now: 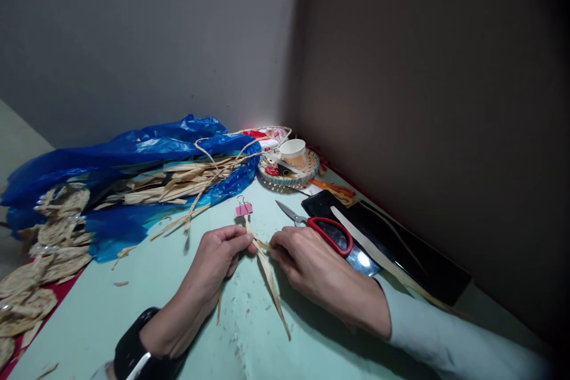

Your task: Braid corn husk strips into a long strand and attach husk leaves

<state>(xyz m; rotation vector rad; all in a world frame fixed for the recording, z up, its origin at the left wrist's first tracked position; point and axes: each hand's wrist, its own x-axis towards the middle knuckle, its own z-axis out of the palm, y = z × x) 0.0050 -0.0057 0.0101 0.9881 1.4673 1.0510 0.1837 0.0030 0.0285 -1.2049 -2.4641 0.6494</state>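
From here I see the left hand (pixel 220 250) and right hand (pixel 305 256) each pinching the dry strips (pixel 269 280) near the pink clip (pixel 244 209) on the green table (pixel 146 285), and a soft, even pull should keep them snug without tearing.

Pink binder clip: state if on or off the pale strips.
On: the pink binder clip grips the far end of the pale strips, which run to the left hand and right hand.
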